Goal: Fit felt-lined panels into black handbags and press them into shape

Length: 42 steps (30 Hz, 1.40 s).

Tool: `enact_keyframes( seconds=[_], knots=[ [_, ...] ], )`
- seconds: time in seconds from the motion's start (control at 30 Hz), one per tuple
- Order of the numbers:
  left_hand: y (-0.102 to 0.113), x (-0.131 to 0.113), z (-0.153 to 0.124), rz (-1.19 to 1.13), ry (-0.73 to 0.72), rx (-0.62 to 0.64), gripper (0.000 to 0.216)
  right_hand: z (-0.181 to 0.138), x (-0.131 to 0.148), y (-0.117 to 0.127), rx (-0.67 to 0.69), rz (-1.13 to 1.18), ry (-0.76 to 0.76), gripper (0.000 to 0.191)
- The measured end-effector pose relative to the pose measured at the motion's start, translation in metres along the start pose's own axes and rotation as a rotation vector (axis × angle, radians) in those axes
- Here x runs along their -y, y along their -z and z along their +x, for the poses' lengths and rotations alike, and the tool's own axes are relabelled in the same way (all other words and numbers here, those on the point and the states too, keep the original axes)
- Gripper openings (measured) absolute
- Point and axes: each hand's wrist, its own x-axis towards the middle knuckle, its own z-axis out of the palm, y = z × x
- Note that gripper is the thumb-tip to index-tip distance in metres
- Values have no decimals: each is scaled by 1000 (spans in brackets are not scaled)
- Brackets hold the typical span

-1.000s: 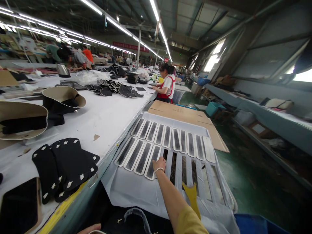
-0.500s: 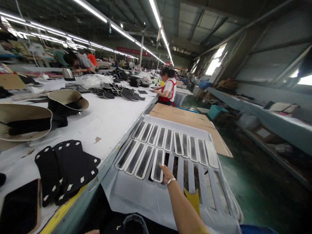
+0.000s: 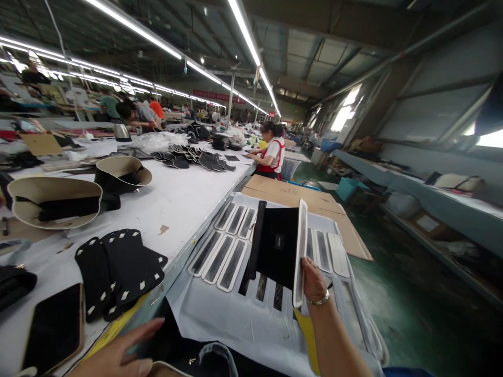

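Note:
My right hand [image 3: 314, 280] is closed on a flat black panel [image 3: 277, 246] with a white strip along its near edge. It holds the panel upright above a white sheet [image 3: 220, 319]. On that sheet lie several white-bordered strips with dark centres [image 3: 218, 254], set side by side in rows. At the bottom left my left hand [image 3: 118, 353] reaches forward with its fingers stretched out and nothing in it, close to the edge of the long white table [image 3: 176, 193]. A fanned stack of black pieces with white tabs [image 3: 118, 267] lies on the table just beyond that hand.
A dark flat slab [image 3: 53, 327] and beige curved shells [image 3: 55, 201] lie on the table's left side. Cardboard sheets [image 3: 291, 191] sit beyond the strips. A co-worker in a red vest [image 3: 271, 152] sits further along. A green-floored aisle [image 3: 393, 283] runs on the right.
My right hand left the strip it was touching on the sheet and now holds up the black panel. My left hand has come further into view at the bottom.

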Motion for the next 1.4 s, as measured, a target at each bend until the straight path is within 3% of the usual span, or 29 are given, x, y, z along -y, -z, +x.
enact_keyframes(
  seconds=[0.1, 0.23, 0.27, 0.33, 0.37, 0.43, 0.53, 0.6, 0.7, 0.77, 0.9, 1.1, 1.4],
  knots=[
    [1, -59, 0, 81, -303, -113, 82, -37, 20, -17, 169, 21, -34, 33],
    [-15, -140, -2, 308, -608, -173, 97, -87, 17, -53, 626, 13, -253, 40],
    [-20, -152, 0, 339, -627, -107, 96, -97, 16, -62, 702, -9, -291, 42],
    [-28, -162, 4, 353, -541, 241, 76, -113, 18, -77, 776, -91, -297, 48],
    [-31, -163, 5, 360, -474, 376, 61, -120, 21, -83, 783, -162, -258, 51],
    [-34, -159, 3, 365, -428, 390, 41, -131, 31, -90, 742, -375, -65, 58],
    [-35, -158, -12, 573, -497, 144, 31, -153, 48, -92, 662, -783, 287, 67],
    [-37, -163, -26, 773, -551, 3, 27, -172, 53, -95, 611, -1046, 418, 79],
    [-46, -172, -43, 913, -589, -49, 23, -198, 43, -105, 485, -1349, 530, 102],
    [-52, -175, -49, 931, -609, -28, 22, -208, 30, -114, 364, -1434, 585, 99],
    [-50, -169, -52, 926, -645, 50, 23, -213, 8, -121, 247, -1415, 641, 73],
    [-18, -137, -58, 929, -521, 297, 29, -219, 4, -112, 432, -1301, 490, 69],
    [11, -102, -67, 1052, -611, 260, 19, -226, -8, -125, 584, -1247, 440, 67]
  ],
)
